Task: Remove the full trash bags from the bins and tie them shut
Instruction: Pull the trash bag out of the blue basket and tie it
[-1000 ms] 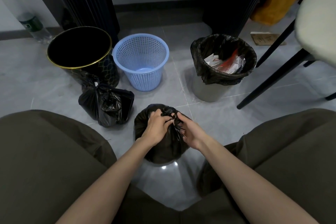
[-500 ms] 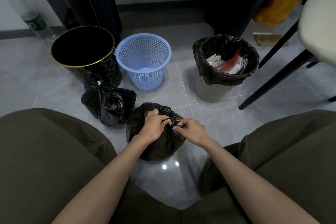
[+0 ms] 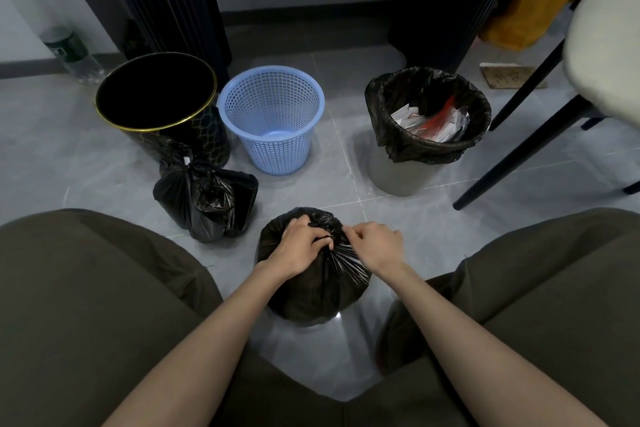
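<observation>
a tied bag (image 3: 207,198) is lying just in front of the gold-rimmed bin (image 3: 156,94), near the blue basket (image 3: 273,114). between the knees, the left hand (image 3: 301,246) and right hand (image 3: 377,246) are pinching, fingers curled, the gathered neck of a second bag (image 3: 311,291) sitting on the floor. at right, the grey bin (image 3: 398,173) is holding its full liner (image 3: 429,149).

Only one view is given, a wide-angle camera worn on the person's head. It faces forward and steeply down at the grey tiled floor (image 3: 346,184). It sits close over the person's trouser legs (image 3: 86,288), which fill both lower corners. The forearms run up from the bottom edge to the left hand (image 3: 299,246) and right hand (image 3: 375,244), both gripping the neck of a black trash bag (image 3: 311,291) near the centre. Farther off, higher in the frame, stand a gold-rimmed black bin (image 3: 194,139), a blue mesh basket (image 3: 273,149) and a lined grey bin (image 3: 398,173). The baseboard (image 3: 304,19) lies near the top edge (lines bow toward the margins).
</observation>
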Demonstrator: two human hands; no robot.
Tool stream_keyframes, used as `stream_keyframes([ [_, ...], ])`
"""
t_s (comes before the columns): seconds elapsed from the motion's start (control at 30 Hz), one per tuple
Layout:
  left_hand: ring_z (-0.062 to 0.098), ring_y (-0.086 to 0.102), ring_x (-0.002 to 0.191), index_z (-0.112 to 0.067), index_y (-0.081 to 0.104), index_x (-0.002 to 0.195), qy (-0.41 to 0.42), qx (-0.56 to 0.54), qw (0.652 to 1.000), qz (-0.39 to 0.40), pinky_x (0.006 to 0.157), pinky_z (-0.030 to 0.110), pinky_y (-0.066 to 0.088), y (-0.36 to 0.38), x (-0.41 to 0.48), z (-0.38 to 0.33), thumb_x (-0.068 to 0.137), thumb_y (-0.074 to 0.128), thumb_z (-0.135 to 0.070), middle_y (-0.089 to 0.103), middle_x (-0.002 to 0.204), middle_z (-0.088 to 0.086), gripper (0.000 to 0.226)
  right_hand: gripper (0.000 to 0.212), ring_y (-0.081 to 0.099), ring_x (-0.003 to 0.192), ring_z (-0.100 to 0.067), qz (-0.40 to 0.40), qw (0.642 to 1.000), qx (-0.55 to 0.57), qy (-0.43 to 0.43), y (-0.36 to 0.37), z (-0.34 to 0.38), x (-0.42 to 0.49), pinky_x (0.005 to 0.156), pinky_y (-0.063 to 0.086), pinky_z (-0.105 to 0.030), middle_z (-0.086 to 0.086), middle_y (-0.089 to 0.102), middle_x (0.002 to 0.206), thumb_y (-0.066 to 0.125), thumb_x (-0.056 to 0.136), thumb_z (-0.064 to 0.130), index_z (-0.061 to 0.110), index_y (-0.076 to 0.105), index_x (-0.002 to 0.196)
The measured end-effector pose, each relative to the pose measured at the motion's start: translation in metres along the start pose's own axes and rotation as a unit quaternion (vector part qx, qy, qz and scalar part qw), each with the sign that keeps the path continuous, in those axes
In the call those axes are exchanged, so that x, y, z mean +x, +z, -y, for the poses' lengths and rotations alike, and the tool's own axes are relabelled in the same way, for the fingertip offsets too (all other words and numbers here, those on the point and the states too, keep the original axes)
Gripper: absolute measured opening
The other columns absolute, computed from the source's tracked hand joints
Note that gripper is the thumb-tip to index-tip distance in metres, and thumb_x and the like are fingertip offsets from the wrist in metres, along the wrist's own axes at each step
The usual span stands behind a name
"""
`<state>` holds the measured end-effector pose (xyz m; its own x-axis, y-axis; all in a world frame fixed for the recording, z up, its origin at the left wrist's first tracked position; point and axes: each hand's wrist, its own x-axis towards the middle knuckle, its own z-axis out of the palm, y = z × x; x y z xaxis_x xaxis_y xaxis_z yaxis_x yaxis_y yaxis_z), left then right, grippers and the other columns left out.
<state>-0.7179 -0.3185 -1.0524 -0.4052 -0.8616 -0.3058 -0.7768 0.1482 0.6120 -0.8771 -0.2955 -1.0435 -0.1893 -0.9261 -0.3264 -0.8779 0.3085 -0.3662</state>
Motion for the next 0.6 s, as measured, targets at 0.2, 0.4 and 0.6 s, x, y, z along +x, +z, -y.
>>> stream_keyframes([
  [0.2,0.027,0.044,0.104,-0.028,0.072,0.094,-0.014,-0.017,1.000,-0.007,0.100,0.033,0.034,0.001,0.003,0.008,0.094,0.051,-0.031,0.042,0.092,0.002,0.021,0.042,0.044,0.055,-0.009,0.135,0.910,0.387,0.061,-0.013,0.009,0.001,0.059,0.038,-0.018,0.006,0.050,0.058,0.051,0.094,0.039,0.020,0.050,0.055],
  [0.4,0.028,0.044,0.101,-0.028,0.071,0.093,-0.001,-0.030,1.000,0.009,0.099,0.030,0.031,0.005,0.006,0.010,0.094,0.050,-0.032,0.040,0.088,0.002,0.021,0.023,0.059,0.080,-0.006,0.186,0.742,0.622,0.167,-0.004,0.007,0.008,0.070,0.039,-0.021,0.005,0.067,0.090,0.052,0.094,0.034,0.019,0.068,0.099],
  [0.6,0.025,0.041,0.115,-0.019,0.057,0.118,-0.046,-0.069,0.996,0.016,0.105,0.032,0.029,0.006,0.007,0.005,0.094,0.049,-0.025,0.046,0.107,0.008,0.027,0.020,0.072,0.071,-0.010,0.166,0.593,0.763,0.196,0.002,0.008,0.004,0.059,0.056,-0.020,-0.006,0.074,0.079,0.047,0.098,0.017,0.005,0.064,0.097],
])
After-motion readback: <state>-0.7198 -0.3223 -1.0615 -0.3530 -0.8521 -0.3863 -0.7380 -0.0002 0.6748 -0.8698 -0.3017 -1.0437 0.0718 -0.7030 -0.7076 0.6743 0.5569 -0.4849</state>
